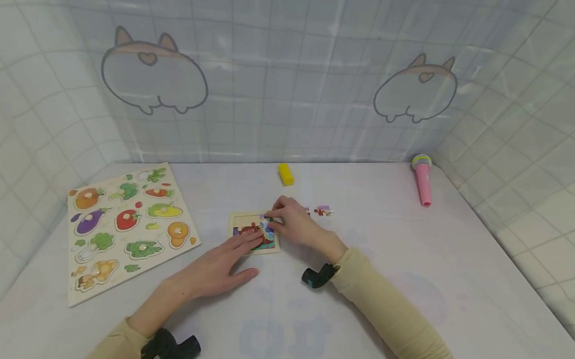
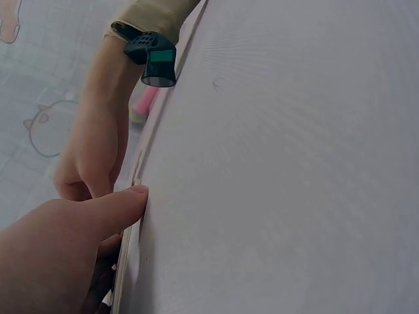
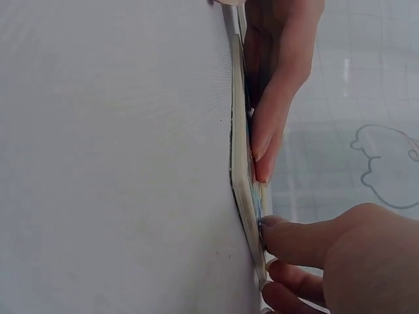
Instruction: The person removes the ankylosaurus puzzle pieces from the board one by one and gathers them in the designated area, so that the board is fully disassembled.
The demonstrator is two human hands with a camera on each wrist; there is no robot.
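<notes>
Beyond the puzzle (image 1: 269, 240), a yellow block (image 1: 286, 175)

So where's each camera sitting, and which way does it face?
Head: worn on the head, facing forward and down at a small, light wooden picture puzzle; left hand, right hand and beige sleeves show.
Left wrist: on that wrist, looking low across the white tabletop; both hands and the right sleeve show.
Right wrist: on that wrist, looking at the puzzle's side edge; both hands show.
Head and left wrist share the pink-handled microphone.
</notes>
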